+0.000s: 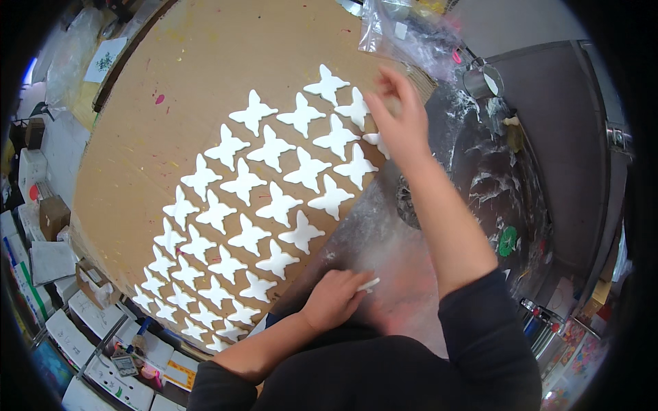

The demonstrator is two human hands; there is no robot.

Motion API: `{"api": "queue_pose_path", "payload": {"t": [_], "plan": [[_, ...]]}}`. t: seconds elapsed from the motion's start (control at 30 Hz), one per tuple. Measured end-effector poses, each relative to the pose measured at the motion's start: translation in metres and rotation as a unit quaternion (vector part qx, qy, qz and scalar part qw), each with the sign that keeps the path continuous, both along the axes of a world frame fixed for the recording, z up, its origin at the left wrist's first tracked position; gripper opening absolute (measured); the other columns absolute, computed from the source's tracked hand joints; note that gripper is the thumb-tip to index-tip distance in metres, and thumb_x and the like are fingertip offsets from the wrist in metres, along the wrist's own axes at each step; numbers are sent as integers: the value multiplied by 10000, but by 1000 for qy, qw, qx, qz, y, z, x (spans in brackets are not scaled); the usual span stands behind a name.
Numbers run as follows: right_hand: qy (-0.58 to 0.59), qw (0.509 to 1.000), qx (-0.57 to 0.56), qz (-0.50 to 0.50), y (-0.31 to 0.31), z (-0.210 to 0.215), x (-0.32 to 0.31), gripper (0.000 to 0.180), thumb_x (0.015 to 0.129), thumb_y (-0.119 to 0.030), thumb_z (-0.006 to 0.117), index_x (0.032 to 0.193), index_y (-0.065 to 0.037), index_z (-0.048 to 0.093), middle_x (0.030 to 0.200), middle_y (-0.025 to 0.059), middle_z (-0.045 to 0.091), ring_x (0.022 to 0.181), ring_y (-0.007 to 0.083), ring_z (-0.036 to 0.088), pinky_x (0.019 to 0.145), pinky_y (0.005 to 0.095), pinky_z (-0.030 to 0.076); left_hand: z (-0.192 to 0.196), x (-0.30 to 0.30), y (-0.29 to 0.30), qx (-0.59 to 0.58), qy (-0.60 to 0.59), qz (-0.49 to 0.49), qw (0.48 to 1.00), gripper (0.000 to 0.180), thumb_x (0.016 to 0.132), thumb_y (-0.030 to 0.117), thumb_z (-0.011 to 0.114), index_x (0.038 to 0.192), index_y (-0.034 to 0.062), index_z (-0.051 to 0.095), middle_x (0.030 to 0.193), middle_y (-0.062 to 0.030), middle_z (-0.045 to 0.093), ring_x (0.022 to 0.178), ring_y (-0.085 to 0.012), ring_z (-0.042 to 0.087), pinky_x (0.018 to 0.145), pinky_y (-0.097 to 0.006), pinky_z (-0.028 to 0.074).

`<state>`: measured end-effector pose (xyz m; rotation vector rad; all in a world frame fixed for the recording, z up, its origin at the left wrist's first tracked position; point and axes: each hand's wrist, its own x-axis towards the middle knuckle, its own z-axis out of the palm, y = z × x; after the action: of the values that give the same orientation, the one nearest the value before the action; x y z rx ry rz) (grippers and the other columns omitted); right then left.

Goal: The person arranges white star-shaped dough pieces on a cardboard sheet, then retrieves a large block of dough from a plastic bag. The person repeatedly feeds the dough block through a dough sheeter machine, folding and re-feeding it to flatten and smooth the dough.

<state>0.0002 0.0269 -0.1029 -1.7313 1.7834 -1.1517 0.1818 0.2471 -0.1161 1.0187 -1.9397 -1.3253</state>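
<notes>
Rows of flat white butterfly-shaped pieces (pixel 277 204) lie on a large brown cardboard sheet (pixel 192 75). My right hand (pixel 404 113) is over the sheet's far right edge, its fingers curved and apart, with nothing visible between them. Beside its thumb lies one white piece (pixel 354 108), and another (pixel 376 142) is partly hidden under the hand. Close to my body, my left hand (pixel 332 300) is closed on a small white piece (pixel 369 284). Only its end sticks out past the fingers, so its full shape is hidden.
The dark table top (pixel 473 185) on the right is smeared with white and pinkish residue. A metal cup (pixel 483 81), clear plastic bags (pixel 404 31) and a green disc (pixel 507 241) lie around it. White containers (pixel 113 370) and boxes crowd the lower left.
</notes>
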Motion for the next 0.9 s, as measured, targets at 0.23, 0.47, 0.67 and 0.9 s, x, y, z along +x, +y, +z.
{"api": "queue_pose_path", "payload": {"t": [0.23,0.47,0.67,0.9], "plan": [[104,970,69,210,200,-14,-22,366,708,-127,729,1046,-59,608,990,93,618,867,291,574,779,394,445,47,67,-234,159,95,226,956,459,812,123,700,1232,9,555,982,-32,629,926,-106,577,788,-262,463],[186,954,70,223,236,-40,-30,487,683,-186,734,1125,-82,561,1199,87,550,983,300,545,830,446,428,12,62,-362,237,-86,96,963,303,804,113,699,1093,58,630,968,-39,645,897,-140,611,783,-278,485],[183,953,100,219,238,-41,-31,453,669,-195,732,1085,-85,588,1215,81,548,986,281,550,829,426,430,-7,48,-371,279,-125,80,949,248,825,117,684,1065,72,637,969,-31,640,882,-130,604,787,-269,484],[180,956,84,215,234,-38,-30,425,661,-191,725,1056,-87,606,1195,71,562,976,271,559,816,411,432,-9,44,-373,243,-164,56,954,273,810,101,690,1078,62,650,917,-38,633,830,-141,607,754,-280,506]]}}
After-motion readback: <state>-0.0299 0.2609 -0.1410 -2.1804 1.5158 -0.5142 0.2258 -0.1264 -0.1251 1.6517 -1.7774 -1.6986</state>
